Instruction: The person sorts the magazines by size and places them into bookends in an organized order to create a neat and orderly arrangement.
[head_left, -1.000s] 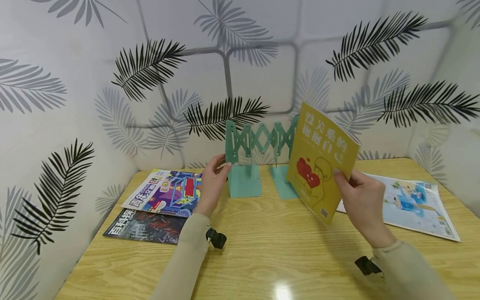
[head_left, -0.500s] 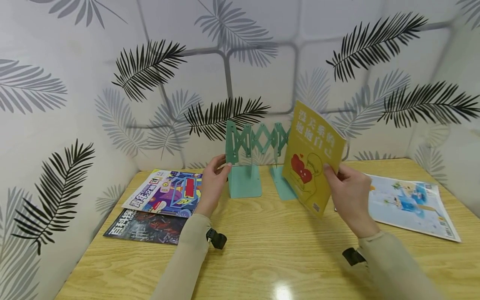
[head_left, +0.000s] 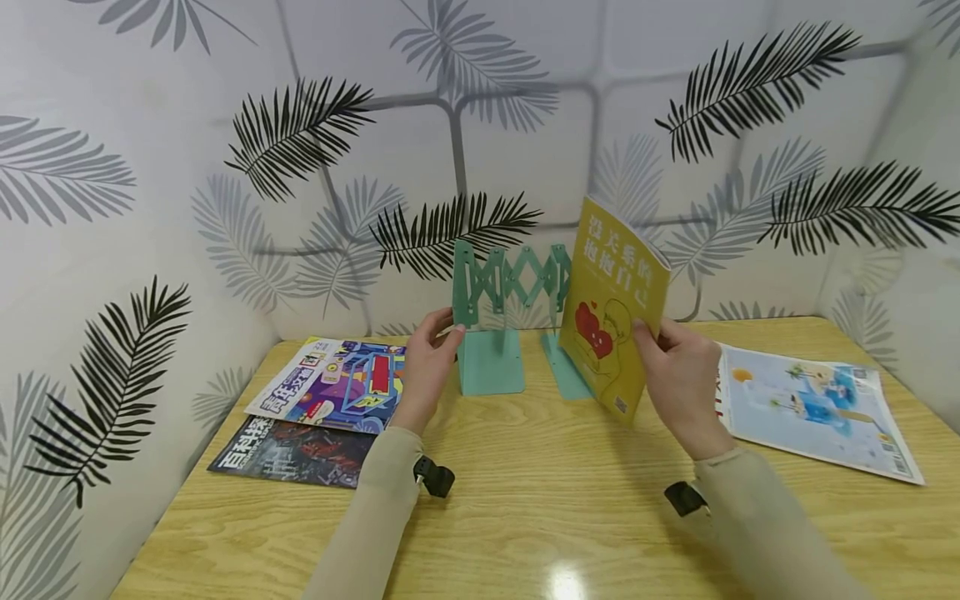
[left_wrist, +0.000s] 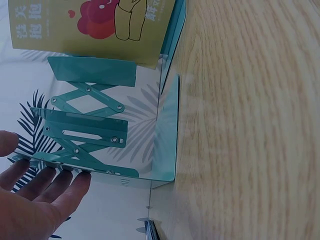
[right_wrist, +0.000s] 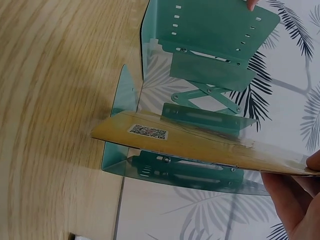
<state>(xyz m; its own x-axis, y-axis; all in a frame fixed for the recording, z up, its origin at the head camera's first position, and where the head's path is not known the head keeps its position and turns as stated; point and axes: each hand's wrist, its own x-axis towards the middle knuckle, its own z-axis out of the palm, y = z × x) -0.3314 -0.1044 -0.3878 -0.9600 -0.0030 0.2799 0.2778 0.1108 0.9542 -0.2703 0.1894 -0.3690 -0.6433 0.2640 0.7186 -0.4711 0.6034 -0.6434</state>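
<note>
A green expandable bookend (head_left: 491, 362) stands against the back wall, its scissor links spread between upright plates. My left hand (head_left: 429, 362) pinches the edge of its left end plate, fingers along the outer face and thumb on the inner side. My right hand (head_left: 678, 375) holds a thin yellow book (head_left: 611, 333) by its near edge, tilted, with a red heart and a line-drawn figure on the cover. In the right wrist view the book (right_wrist: 190, 142) lies between the bookend's right end plate (right_wrist: 200, 185) and the neighbouring divider (right_wrist: 205, 117). The book hides the bookend's right part in the head view.
Left on the wooden table (head_left: 525, 500), a colourful purple magazine (head_left: 348, 383) overlaps a dark magazine (head_left: 292, 454). A pale blue magazine (head_left: 817, 408) lies flat at the right. The leaf-patterned wall (head_left: 525, 167) stands right behind the bookend.
My right hand has carried the yellow book leftward, closer over the bookend's right end, uncovering more of the pale blue magazine. The left hand and the bookend stay where they were.
</note>
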